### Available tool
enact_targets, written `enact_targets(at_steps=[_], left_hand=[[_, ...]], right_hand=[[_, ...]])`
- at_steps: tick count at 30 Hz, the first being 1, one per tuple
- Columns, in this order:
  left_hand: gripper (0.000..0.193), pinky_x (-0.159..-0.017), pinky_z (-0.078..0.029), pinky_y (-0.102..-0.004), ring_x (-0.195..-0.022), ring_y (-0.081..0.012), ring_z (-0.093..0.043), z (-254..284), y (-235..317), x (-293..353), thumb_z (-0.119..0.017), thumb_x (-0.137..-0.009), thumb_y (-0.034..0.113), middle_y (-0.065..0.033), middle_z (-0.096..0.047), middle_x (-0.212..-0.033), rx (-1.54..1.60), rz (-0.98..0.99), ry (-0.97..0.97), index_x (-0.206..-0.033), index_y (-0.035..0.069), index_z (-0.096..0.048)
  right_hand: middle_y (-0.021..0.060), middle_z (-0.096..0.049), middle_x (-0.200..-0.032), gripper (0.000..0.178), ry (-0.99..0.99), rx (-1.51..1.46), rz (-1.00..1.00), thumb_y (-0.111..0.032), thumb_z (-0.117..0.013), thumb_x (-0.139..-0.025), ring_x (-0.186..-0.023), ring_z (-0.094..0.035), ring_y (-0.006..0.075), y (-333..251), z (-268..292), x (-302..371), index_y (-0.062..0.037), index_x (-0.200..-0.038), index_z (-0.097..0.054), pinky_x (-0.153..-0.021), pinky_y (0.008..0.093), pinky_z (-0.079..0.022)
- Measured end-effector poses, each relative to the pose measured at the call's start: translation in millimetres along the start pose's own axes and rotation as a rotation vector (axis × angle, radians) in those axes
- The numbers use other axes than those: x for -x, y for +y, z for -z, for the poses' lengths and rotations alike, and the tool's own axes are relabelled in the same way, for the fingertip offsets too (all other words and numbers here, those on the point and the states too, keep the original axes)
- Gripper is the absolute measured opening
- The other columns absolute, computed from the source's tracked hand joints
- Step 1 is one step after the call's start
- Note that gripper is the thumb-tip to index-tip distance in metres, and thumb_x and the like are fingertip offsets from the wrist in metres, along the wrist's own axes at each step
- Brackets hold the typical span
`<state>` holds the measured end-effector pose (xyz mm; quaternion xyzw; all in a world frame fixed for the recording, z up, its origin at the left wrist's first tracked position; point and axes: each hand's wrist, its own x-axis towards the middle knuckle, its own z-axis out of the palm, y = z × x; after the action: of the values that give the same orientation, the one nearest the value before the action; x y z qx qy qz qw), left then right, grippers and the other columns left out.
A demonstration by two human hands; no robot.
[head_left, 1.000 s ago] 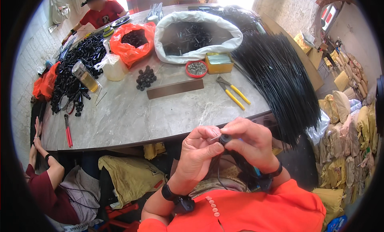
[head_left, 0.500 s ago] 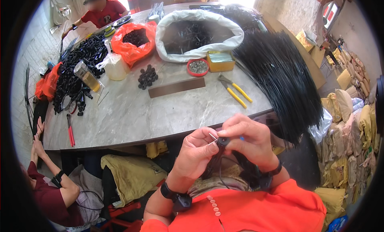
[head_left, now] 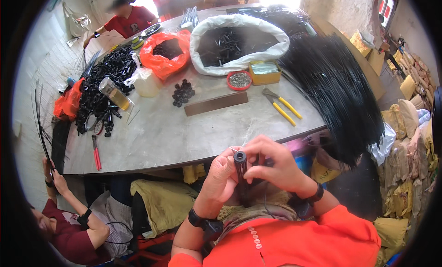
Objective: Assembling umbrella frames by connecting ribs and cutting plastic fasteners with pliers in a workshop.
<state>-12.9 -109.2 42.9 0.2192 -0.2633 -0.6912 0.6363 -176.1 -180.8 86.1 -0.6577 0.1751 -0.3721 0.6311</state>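
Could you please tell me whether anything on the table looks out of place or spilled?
Yes, a little: the long black rods on the right splay past the edge of the table, their ends jutting out beyond it. The loose black parts at the left look heaped rather than spilled.
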Motion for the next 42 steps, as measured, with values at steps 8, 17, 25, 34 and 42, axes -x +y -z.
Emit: enact_targets(at_steps=[8,17,25,34,42], left_hand=[[0.032,-0.093,-0.046,-0.0284,-0.104,-0.0139,-0.058,-30,16,23,-0.071,-0.088,0.001,-0.008,-0.061,-0.107,-0.59,-0.612,0.406,-0.114,-0.001,-0.054],[0.036,-0.082,-0.055,-0.0315,-0.092,-0.0219,-0.067,-28,48,38,-0.071,-0.08,-0.009,-0.0164,-0.066,-0.102,-0.47,-0.399,0.286,-0.111,-0.003,-0.053],[0.033,-0.084,-0.055,-0.0342,-0.095,-0.0249,-0.066,-26,53,45,-0.065,-0.085,-0.01,-0.0217,-0.064,-0.106,-0.533,-0.415,0.11,-0.113,-0.003,-0.05],[0.027,-0.091,-0.05,-0.0296,-0.099,-0.0167,-0.06,-45,36,47,-0.058,-0.095,-0.004,-0.0144,-0.06,-0.109,-0.73,-0.509,0.278,-0.119,-0.002,-0.045],[0.026,-0.087,-0.05,-0.0279,-0.095,-0.0148,-0.061,-51,26,34,-0.059,-0.096,0.002,-0.0127,-0.061,-0.106,-0.73,-0.517,0.305,-0.118,-0.002,-0.045]], right_hand=[[0.0104,-0.066,-0.092,0.02,0.054,0.521,0.374,-0.014,-0.078,-0.08,-0.079,-0.066,0.0265,22,-17,-7,-0.0026,-0.093,-0.067,-0.068,0.0349,-0.052],[0.0062,-0.062,-0.093,0.056,-0.342,0.14,0.044,-0.034,-0.086,-0.075,-0.091,-0.059,0.0153,42,-29,-13,-0.0024,-0.112,-0.06,-0.082,0.0321,-0.049],[0.0028,-0.062,-0.071,0.026,-0.722,-0.581,-0.295,-0.026,-0.054,-0.102,-0.06,-0.059,0.0088,95,-46,10,-0.0021,-0.098,-0.063,-0.052,0.0228,-0.046],[0.0064,-0.065,-0.087,0.026,-0.219,0.144,0.077,-0.014,-0.073,-0.089,-0.078,-0.063,0.011,48,-34,1,0.0006,-0.108,-0.062,-0.069,0.0254,-0.051],[0.0044,-0.065,-0.088,0.04,-0.104,0.309,0.3,-0.008,-0.084,-0.075,-0.07,-0.063,0.0086,-16,-13,-17,-0.0006,-0.11,-0.064,-0.059,0.0225,-0.05]])
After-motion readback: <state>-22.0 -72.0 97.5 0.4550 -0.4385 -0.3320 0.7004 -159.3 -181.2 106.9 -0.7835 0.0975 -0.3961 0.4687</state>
